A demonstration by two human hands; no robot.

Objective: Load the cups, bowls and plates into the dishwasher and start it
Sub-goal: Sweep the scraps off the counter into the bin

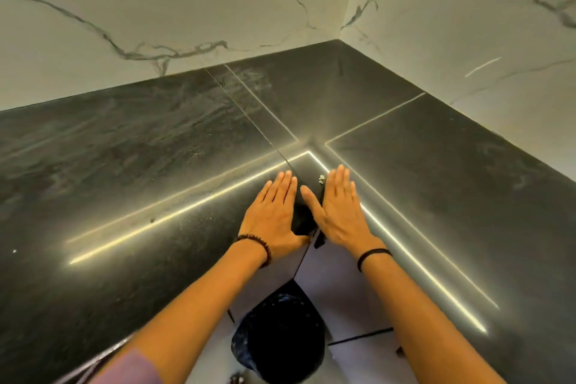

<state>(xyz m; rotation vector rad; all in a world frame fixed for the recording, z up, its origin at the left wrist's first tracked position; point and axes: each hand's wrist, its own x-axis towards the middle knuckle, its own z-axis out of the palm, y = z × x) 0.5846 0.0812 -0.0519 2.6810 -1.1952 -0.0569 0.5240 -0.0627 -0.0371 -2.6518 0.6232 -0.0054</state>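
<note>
No cup, bowl, plate or dishwasher shows in the head view. My left hand (274, 212) and my right hand (339, 209) lie flat, palms down, side by side at the inner corner of the dark L-shaped countertop (124, 165). All fingers are straight and hold nothing. A beaded bracelet circles my left wrist and a black band my right wrist.
White marble-patterned walls (187, 9) meet in a corner behind the counter. Below my arms stands a bin lined with a black bag (277, 340) on a pale tiled floor (343, 290). A small crumpled scrap (321, 178) lies by my right fingertips.
</note>
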